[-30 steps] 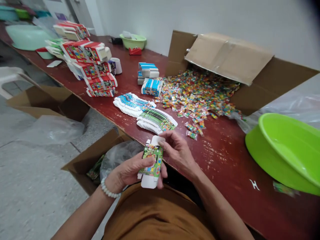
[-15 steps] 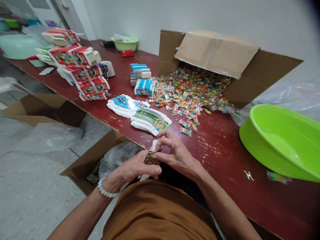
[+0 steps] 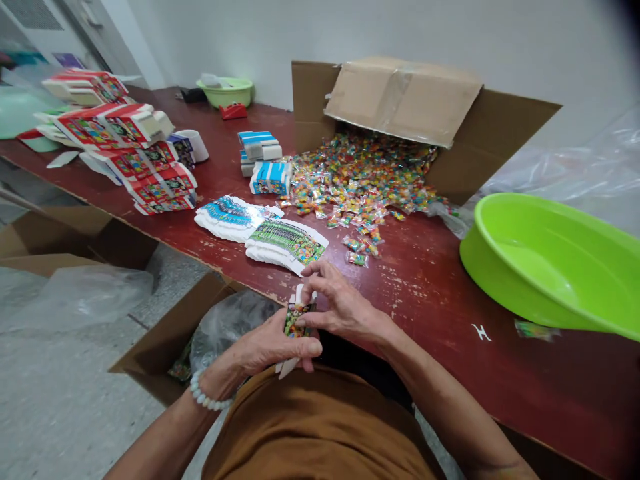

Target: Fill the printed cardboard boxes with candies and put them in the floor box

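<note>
- Left hand (image 3: 267,339): closed around a green carton (image 3: 293,321).
- Right hand (image 3: 343,305): half-curled at the carton's upper end; whether gripping cannot be told.
- Green carton: near the desk (image 3: 425,287), 6 o'clock from the fanned cartons (image 3: 286,244).
- Wrapped candies (image 3: 363,180): 1 o'clock from it.

Red tape dispenser (image 3: 233,113) beside a pale green basin (image 3: 225,97), near the grey wall (image 3: 265,40).
</note>
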Demonstrator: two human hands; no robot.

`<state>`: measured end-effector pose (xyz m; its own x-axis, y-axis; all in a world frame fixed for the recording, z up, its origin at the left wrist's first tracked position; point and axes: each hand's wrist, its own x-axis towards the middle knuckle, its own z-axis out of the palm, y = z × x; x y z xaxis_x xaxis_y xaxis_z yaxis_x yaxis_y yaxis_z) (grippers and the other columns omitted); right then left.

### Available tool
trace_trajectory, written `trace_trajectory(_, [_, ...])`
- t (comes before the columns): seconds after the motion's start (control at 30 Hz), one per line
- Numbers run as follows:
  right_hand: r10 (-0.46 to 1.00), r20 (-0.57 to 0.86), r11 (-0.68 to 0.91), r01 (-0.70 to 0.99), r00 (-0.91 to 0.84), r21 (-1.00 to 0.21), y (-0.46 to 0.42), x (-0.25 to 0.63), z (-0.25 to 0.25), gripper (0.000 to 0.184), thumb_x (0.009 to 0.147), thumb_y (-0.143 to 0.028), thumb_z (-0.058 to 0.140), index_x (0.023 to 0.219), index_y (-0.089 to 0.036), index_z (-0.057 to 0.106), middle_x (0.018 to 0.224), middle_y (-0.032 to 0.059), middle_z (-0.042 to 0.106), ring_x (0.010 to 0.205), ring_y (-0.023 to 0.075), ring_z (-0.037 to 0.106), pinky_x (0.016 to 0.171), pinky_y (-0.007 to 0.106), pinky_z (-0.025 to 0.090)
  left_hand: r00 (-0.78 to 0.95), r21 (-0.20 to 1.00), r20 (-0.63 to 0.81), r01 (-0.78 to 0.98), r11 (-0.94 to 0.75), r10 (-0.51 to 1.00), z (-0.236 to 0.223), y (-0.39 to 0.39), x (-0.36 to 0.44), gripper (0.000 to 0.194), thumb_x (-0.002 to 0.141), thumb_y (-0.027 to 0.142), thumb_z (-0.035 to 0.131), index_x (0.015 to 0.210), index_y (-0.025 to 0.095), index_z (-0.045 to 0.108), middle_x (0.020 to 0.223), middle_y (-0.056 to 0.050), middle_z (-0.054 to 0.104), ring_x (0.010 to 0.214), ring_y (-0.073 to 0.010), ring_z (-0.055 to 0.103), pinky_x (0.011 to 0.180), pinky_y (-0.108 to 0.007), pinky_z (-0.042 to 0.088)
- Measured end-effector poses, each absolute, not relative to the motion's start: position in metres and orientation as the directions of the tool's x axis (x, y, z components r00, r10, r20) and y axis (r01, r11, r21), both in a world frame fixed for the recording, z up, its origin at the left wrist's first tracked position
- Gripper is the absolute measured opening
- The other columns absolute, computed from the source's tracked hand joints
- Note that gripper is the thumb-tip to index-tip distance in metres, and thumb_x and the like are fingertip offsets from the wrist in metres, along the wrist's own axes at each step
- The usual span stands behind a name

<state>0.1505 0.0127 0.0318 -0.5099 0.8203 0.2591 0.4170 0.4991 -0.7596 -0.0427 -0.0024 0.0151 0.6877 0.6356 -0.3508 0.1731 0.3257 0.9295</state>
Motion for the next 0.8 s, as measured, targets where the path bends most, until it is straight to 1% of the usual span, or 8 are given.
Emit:
trace_trajectory(0.1, [0.850,0.311,0.513,0.529,-0.426,-0.677,0.006,0.145,0.033,0.021,0.074,-0.018,0.084,0.082,-0.021,0.065,0.114,0.0061,0.054,0.109,0.0246,0.051,0.092,0.040,0.044,0.724,0.935,-0.322,0.143,0.324,0.610,0.019,0.003,-0.043,0.037,0.069,0.047,0.080,0.079,0.015,0.065,0.067,0.000,0.065,0.065,-0.0151,0.058,0.068,-0.028,0.044])
trace_trajectory(0.2, [0.854,0.407,0.514,0.646,-0.324,-0.565,-0.003,0.139,0.032,0.014,0.079,-0.019,0.078,0.075,-0.021,0.065,0.099,0.0067,0.058,0.095,0.0242,0.051,0.081,0.038,0.042,0.719,0.947,-0.283,0.104,0.305,0.635,0.022,0.007,-0.043,0.040,0.069,0.050,0.081,0.082,0.015,0.068,0.070,0.001,0.066,0.069,-0.0146,0.056,0.069,-0.026,0.044])
trace_trajectory(0.3, [0.831,0.444,0.547,0.636,-0.335,-0.544,-0.008,0.138,0.029,0.015,0.084,-0.019,0.073,0.073,-0.022,0.062,0.086,0.0047,0.062,0.083,0.0210,0.053,0.073,0.033,0.041,0.681,0.947,-0.281,0.085,0.309,0.676,0.021,0.005,-0.041,0.039,0.068,0.050,0.083,0.078,0.015,0.067,0.070,0.001,0.067,0.070,-0.0145,0.058,0.070,-0.026,0.045])
trace_trajectory(0.37, [0.840,0.412,0.541,0.598,-0.352,-0.591,-0.009,0.141,0.027,0.016,0.085,-0.017,0.070,0.074,-0.022,0.061,0.079,0.0021,0.064,0.075,0.0177,0.054,0.067,0.030,0.039,0.680,0.916,-0.335,0.075,0.393,0.652,0.019,0.002,-0.039,0.046,0.065,0.057,0.083,0.075,0.015,0.067,0.067,0.000,0.067,0.064,-0.0157,0.061,0.066,-0.027,0.046])
trace_trajectory(0.47, [0.869,0.301,0.475,0.494,-0.392,-0.728,-0.008,0.150,0.028,0.015,0.085,-0.011,0.068,0.076,-0.021,0.059,0.072,-0.0020,0.062,0.064,0.0127,0.053,0.059,0.024,0.036,0.710,0.842,-0.443,0.121,0.525,0.547,0.014,-0.003,-0.036,0.057,0.058,0.066,0.082,0.076,0.014,0.067,0.064,-0.005,0.069,0.055,-0.0171,0.061,0.052,-0.026,0.042])
trace_trajectory(0.57, [0.859,0.186,0.394,0.384,-0.477,-0.835,-0.006,0.160,0.034,0.013,0.085,-0.010,0.066,0.080,-0.020,0.061,0.070,-0.0044,0.060,0.060,0.0099,0.051,0.058,0.021,0.036,0.721,0.875,-0.425,0.174,0.451,0.547,0.014,-0.003,-0.036,0.054,0.063,0.064,0.080,0.076,0.013,0.069,0.060,-0.006,0.070,0.053,-0.0144,0.057,0.053,-0.025,0.039])
trace_trajectory(0.7, [0.802,0.090,0.340,0.327,-0.590,-0.882,-0.002,0.171,0.042,0.010,0.093,-0.023,0.063,0.084,-0.020,0.059,0.073,-0.0040,0.058,0.063,0.0099,0.050,0.059,0.021,0.038,0.749,0.936,-0.330,0.183,0.300,0.574,0.021,0.000,-0.035,0.040,0.069,0.052,0.079,0.073,0.015,0.066,0.058,-0.002,0.067,0.058,-0.0128,0.056,0.058,-0.024,0.039])
trace_trajectory(0.8, [0.759,0.083,0.308,0.243,-0.646,-0.920,0.002,0.176,0.041,0.015,0.095,-0.030,0.060,0.085,-0.020,0.055,0.074,-0.0038,0.056,0.064,0.0102,0.050,0.059,0.022,0.039,0.770,0.914,-0.369,0.199,0.354,0.521,0.024,0.000,-0.032,0.037,0.066,0.048,0.081,0.071,0.016,0.063,0.057,-0.001,0.065,0.054,-0.0127,0.057,0.050,-0.022,0.038])
